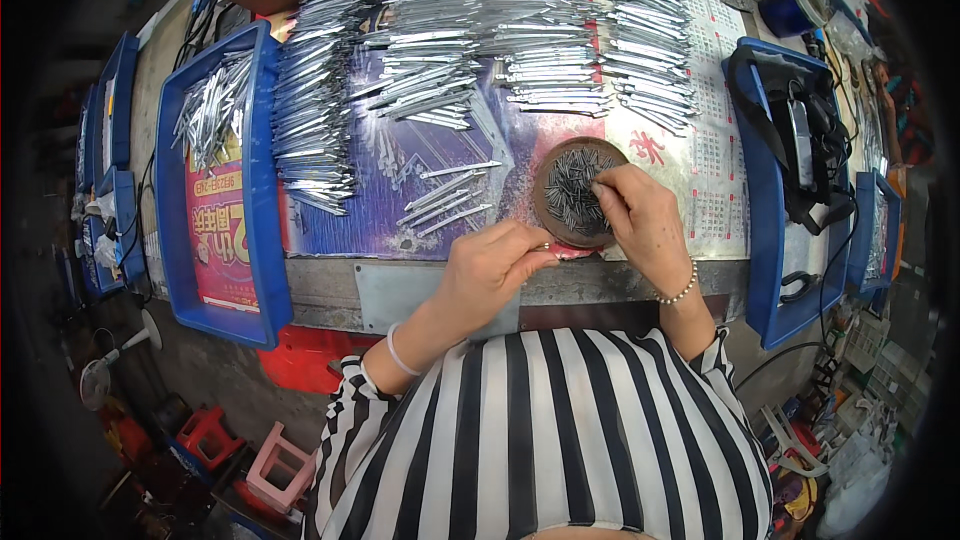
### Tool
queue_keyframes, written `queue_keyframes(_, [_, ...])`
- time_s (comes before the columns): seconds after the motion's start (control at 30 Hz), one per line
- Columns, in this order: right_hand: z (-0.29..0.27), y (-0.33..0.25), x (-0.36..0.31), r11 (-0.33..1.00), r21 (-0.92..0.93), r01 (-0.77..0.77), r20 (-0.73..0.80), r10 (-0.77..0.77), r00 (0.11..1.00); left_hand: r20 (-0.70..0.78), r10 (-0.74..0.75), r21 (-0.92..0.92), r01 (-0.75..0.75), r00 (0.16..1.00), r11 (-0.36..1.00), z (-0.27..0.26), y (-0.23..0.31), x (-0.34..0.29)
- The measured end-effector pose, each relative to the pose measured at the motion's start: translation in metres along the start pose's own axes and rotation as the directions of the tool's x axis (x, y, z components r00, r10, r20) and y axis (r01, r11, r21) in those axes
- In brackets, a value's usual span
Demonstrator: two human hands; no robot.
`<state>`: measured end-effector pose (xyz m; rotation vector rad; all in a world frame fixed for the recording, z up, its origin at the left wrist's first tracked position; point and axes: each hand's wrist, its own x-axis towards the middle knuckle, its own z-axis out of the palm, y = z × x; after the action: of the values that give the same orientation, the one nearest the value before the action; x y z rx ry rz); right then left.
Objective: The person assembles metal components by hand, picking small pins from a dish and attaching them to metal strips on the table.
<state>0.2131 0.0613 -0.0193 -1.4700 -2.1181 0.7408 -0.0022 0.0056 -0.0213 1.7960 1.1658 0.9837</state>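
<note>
My left hand (492, 265) is closed around a thin metal strip at the table's front edge, its tip poking out toward the right. My right hand (640, 215) rests on the rim of a round brown dish (547, 208) and pinches into the heap of small dark metal pins (572, 190) that fills it. A few loose silver strips (447, 198) lie on the mat just left of the dish. Rows of stacked silver strips (520, 40) cover the far half of the table.
A blue tray (262, 240) on the left holds more silver strips (212, 105) and a red sheet. Another blue tray (762, 230) on the right holds black cables and tools. A printed calendar sheet (715, 155) covers the tabletop. Small stools (280, 465) stand on the floor below.
</note>
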Motion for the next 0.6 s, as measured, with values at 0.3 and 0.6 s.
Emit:
queue_keyframes(0.3, [-0.018, 0.000, -0.006, 0.462, 0.786, -0.410, 0.318, 0.266, 0.910, 0.052, -0.245, -0.227, 0.251, 0.968, 0.941, -0.005, 0.011, 0.004])
queue_keyframes(0.6, [-0.010, -0.020, -0.019, 0.050, 0.871, -0.489, 0.478, 0.146, 0.866, 0.180, -0.319, -0.389, 0.366, 0.930, 0.845, 0.007, 0.018, 0.004])
